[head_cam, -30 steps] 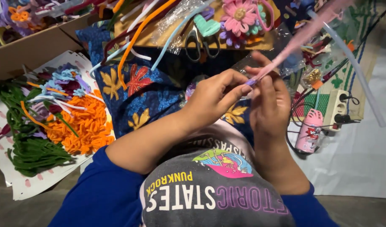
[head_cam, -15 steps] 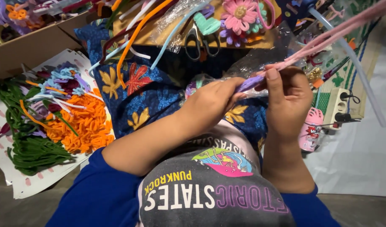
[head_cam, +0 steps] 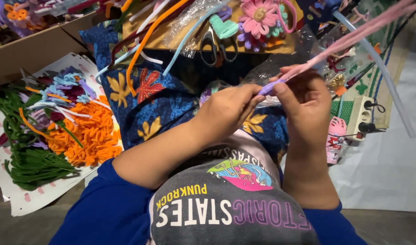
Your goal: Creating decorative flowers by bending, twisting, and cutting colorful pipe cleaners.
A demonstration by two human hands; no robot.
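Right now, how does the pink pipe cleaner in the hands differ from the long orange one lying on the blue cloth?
The pink pipe cleaner is pinched at its lower end by the left hand and right hand; the orange pipe cleaner lies loose on the blue cloth, untouched. The pink one slants up to the right; the orange one slants down to the left. Both are long, thin and fuzzy.
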